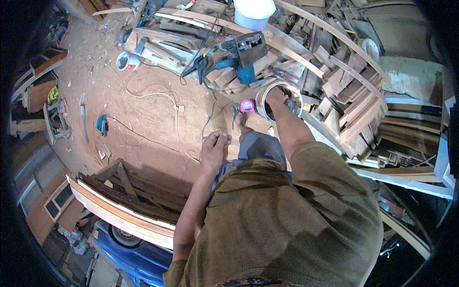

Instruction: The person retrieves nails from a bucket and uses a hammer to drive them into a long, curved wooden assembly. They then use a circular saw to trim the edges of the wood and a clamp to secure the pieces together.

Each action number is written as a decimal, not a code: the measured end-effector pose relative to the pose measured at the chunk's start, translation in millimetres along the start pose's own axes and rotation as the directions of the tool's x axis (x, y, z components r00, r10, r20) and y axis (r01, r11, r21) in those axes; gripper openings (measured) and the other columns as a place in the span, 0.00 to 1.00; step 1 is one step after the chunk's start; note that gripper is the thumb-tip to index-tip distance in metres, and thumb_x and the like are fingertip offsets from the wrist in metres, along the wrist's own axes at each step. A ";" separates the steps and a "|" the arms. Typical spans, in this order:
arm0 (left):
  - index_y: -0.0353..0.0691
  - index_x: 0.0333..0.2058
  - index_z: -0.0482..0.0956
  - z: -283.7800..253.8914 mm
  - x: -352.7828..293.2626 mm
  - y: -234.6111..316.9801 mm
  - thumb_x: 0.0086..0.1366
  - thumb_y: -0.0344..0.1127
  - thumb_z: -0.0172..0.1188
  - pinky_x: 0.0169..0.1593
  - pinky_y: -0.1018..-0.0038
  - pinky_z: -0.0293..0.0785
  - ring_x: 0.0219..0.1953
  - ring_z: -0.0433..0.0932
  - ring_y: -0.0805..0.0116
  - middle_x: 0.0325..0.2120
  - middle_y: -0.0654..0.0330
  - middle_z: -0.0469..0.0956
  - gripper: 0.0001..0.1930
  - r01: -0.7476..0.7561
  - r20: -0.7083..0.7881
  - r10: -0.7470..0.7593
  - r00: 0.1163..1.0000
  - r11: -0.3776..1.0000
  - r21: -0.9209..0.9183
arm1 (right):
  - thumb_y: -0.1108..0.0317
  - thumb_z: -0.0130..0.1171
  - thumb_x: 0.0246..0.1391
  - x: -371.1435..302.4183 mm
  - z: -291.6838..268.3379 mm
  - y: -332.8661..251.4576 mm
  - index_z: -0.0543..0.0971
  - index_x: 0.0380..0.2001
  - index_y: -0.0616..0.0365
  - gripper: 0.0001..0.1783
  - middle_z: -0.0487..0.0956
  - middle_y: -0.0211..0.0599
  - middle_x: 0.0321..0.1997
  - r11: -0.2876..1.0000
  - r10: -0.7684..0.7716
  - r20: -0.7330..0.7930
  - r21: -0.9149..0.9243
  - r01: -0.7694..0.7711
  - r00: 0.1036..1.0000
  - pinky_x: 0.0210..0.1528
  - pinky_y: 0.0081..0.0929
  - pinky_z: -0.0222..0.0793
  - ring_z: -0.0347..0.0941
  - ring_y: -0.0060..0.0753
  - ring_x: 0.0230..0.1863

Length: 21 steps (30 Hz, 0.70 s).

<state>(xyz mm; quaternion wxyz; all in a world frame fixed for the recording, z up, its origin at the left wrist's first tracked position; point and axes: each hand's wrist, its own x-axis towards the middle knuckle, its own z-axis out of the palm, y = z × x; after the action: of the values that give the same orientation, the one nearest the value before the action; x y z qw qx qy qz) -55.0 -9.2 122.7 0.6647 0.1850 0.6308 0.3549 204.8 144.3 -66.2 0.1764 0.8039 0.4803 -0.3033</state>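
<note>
My right arm reaches down into a white bucket point(261, 106), and my right hand point(276, 98) is inside its rim. Its fingers are hidden among dark contents that I cannot make out. My left hand point(215, 146) hangs in front of my body, closed, thumb pressed against curled fingers. Whatever it holds, if anything, is too small to tell. Beside the bucket, close to my foot, lies a pink tape measure point(247, 105). Just beyond rests a teal power tool point(245, 71) with a flat metal base, on wood offcuts.
Wood offcuts point(354, 115) pile up at the right. A pale bucket point(252, 16) stands at the far side, a smaller white pail point(127, 61) farther left. Cords cross the dirt floor point(148, 110). Stacked boards point(124, 208) and a blue vehicle point(134, 263) are at lower left.
</note>
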 end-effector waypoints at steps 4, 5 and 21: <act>0.36 0.40 0.79 4.3 2.3 -2.8 0.72 0.38 0.58 0.43 0.77 0.73 0.35 0.77 0.77 0.32 0.63 0.82 0.10 0.003 0.032 -0.003 0.999 1.000 0.003 | 0.48 0.55 0.58 10.6 17.2 1.4 0.83 0.49 0.50 0.23 0.80 0.41 0.57 0.993 0.104 -0.135 0.072 -0.095 0.985 0.65 0.52 0.56 0.73 0.47 0.62; 0.36 0.40 0.79 5.9 2.0 -3.6 0.72 0.38 0.57 0.43 0.77 0.73 0.36 0.77 0.76 0.32 0.63 0.82 0.10 0.006 0.029 -0.005 1.000 1.000 -0.012 | 0.48 0.55 0.58 11.2 16.7 0.5 0.83 0.49 0.50 0.23 0.81 0.41 0.57 0.991 0.114 -0.123 0.086 -0.104 0.986 0.65 0.52 0.56 0.73 0.46 0.62; 0.35 0.43 0.78 15.9 7.8 6.8 0.72 0.40 0.58 0.43 0.76 0.76 0.35 0.79 0.75 0.33 0.62 0.82 0.12 0.013 0.035 -0.019 0.999 0.988 0.156 | 0.56 0.55 0.60 6.3 7.7 -0.8 0.82 0.48 0.55 0.20 0.81 0.45 0.55 0.987 0.054 -0.121 0.159 -0.034 0.991 0.68 0.52 0.60 0.74 0.46 0.61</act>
<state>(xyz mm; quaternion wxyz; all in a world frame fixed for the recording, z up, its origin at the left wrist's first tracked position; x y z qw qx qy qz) -41.6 4.2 124.0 0.6625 0.2378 0.6459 0.2956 203.9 144.5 -76.1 0.0890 0.8430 0.4473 -0.2852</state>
